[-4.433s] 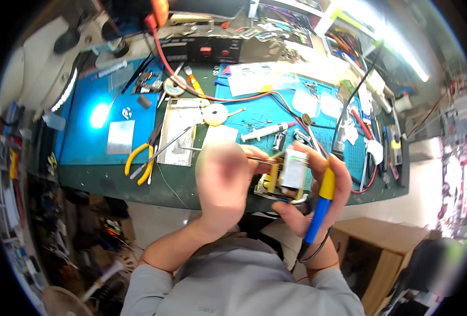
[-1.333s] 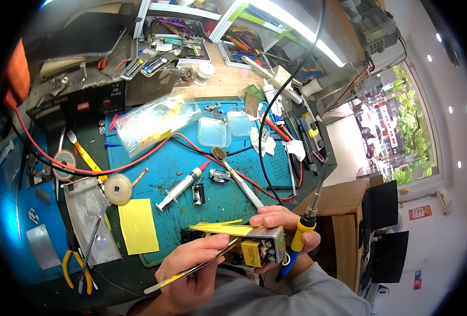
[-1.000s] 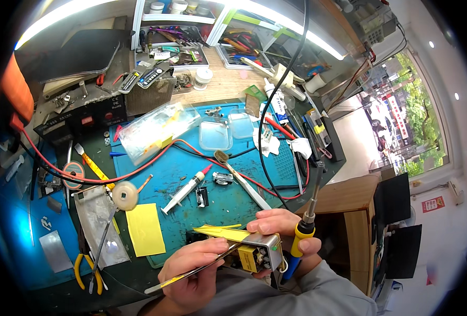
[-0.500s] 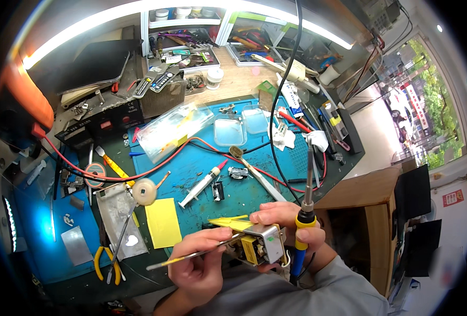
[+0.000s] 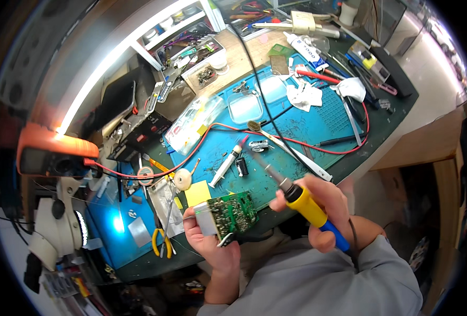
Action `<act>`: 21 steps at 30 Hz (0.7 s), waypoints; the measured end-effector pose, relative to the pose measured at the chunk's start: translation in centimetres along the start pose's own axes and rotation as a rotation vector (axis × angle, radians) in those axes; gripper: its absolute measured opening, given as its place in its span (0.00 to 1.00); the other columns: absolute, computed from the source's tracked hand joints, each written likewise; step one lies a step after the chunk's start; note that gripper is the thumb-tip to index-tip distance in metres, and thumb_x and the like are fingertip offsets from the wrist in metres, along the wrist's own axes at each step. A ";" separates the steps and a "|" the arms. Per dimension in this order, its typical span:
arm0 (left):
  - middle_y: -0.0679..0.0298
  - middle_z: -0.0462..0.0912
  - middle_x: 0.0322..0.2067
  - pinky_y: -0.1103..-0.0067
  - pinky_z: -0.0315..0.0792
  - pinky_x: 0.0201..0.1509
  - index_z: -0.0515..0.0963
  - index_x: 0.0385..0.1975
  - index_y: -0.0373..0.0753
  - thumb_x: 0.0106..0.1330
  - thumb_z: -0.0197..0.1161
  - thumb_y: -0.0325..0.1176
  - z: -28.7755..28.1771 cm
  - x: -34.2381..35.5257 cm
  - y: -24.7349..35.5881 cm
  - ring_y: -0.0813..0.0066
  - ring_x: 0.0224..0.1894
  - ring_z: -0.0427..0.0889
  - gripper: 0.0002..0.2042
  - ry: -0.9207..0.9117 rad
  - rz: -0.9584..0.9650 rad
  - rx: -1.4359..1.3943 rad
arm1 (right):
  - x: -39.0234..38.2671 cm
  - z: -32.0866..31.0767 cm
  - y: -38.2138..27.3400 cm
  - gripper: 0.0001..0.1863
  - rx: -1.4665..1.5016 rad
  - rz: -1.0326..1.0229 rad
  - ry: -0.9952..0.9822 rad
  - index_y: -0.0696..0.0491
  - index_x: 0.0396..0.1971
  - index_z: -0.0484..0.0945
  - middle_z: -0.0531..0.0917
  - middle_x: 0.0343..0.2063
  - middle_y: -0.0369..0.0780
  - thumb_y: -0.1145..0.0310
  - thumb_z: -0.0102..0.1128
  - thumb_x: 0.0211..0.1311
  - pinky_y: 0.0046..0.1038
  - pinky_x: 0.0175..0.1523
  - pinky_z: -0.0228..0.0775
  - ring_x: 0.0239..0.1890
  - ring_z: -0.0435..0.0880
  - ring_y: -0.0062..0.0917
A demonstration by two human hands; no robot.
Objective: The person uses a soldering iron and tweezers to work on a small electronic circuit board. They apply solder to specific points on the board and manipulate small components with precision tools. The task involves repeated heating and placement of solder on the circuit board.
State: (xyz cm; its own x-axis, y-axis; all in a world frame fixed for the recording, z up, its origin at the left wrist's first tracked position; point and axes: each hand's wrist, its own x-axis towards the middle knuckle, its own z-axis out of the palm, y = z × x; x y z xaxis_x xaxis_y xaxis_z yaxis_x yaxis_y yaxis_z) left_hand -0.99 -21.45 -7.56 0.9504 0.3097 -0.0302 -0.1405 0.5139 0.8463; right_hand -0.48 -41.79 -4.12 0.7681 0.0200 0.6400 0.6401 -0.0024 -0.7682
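Left hand [image 5: 217, 253] pinching a circuit board [image 5: 236, 215] by its metal-plate end, green soldered side facing up. Right hand [image 5: 329, 204] closed round a yellow-and-blue soldering iron [image 5: 308, 208], blurred tip aimed at the teal mat [image 5: 302, 124], apart from the board

Yellow paper [image 5: 196, 194] shows just behind the board. Syringe [image 5: 225, 167] with pink tip and a pale-handled brush [image 5: 275, 141] lie on the mat; yellow-handled pliers [image 5: 156, 242] off to the left. Dark green bench [image 5: 149, 266], busy surface. Red lead [image 5: 165, 176] runs across from the orange meter [image 5: 60, 147]. Ring light [image 5: 82, 226] glowing at far left, strip light [image 5: 112, 64] above, wooden cabinet [image 5: 428, 142] on the right

Vs half a second ago: both hands were on the unit with the iron pointing up in the right. Now the board's turned over, left hand holds it alone, right hand is away from it and the iron's tipped over to the left. View has swung too, more of the meter and ring light showing
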 end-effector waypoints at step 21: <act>0.66 0.76 0.55 0.64 0.73 0.62 0.68 0.59 0.44 0.72 0.57 0.39 -6.4 -0.2 0.6 0.67 0.59 0.76 0.18 0.085 -0.173 0.047 | -3.2 2.6 3.2 0.12 0.004 -0.223 0.295 0.59 0.39 0.84 0.80 0.21 0.32 0.69 0.61 0.58 0.19 0.18 0.64 0.15 0.73 0.17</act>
State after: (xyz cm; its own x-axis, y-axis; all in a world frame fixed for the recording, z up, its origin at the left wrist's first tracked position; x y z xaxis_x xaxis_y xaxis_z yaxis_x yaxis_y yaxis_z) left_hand -3.04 -16.09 -10.49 0.9321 0.2877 -0.2202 0.0376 0.5276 0.8487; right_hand -0.88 -39.24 -8.66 0.5814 -0.2692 0.7678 0.7926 -0.0261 -0.6092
